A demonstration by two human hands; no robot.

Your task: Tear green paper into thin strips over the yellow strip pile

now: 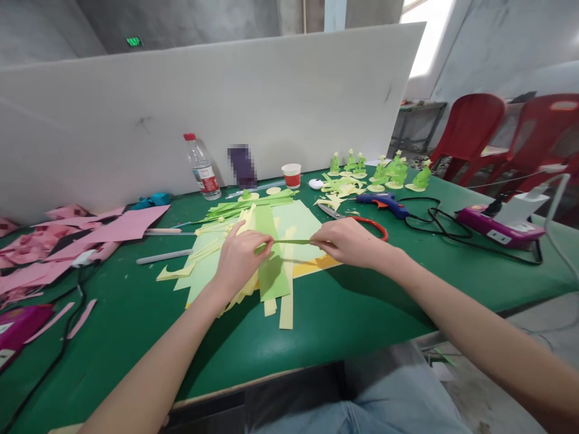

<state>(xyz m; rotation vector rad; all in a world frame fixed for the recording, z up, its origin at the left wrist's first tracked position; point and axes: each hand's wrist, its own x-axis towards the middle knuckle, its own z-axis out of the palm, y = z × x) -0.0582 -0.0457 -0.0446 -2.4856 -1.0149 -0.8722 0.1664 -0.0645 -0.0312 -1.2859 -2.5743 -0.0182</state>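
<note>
A thin green paper strip point(293, 242) is stretched level between my two hands. Its left end is pinched in my left hand point(244, 256), and its right end in my right hand point(346, 242). Below the strip lies a wider green paper piece point(275, 280), on top of pale green sheets point(302, 220) and yellow paper strips point(286, 310). Scissors with red handles point(375, 228) lie just beyond my right hand, partly hidden by it. More green strips point(253, 205) are piled behind my left hand.
On the green table point(362, 325) stand a bottle point(205, 175), a paper cup point(292, 175) and small green paper trees point(397, 172). A blue glue gun point(384, 204) and purple power strip point(497, 224) lie right. Pink paper point(131, 226) covers the left.
</note>
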